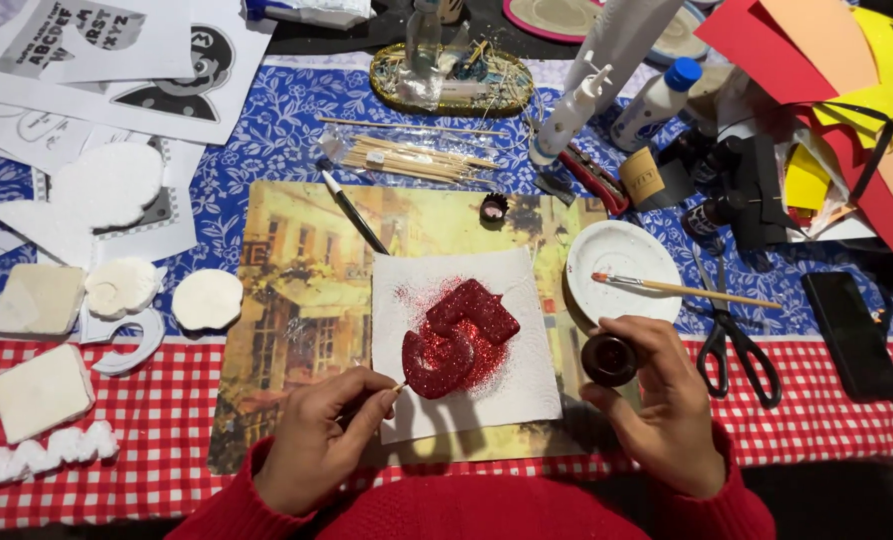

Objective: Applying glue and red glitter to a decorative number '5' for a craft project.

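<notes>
A red glitter-covered foam shape (456, 335) lies on a white paper towel (466, 345), with loose red glitter scattered around it. My left hand (316, 440) pinches a thin wooden stick whose tip enters the shape's lower left edge. My right hand (666, 405) holds a small dark open jar (608, 360) just right of the towel. Both sleeves are red.
A white plate (621, 262) carries a paintbrush (681, 290). Black scissors (731, 340) and a dark phone (851, 335) lie to the right. Skewers (416, 155), glue bottles (566, 115), coloured paper (826, 50) sit behind. White foam pieces (41, 390) cover the left side.
</notes>
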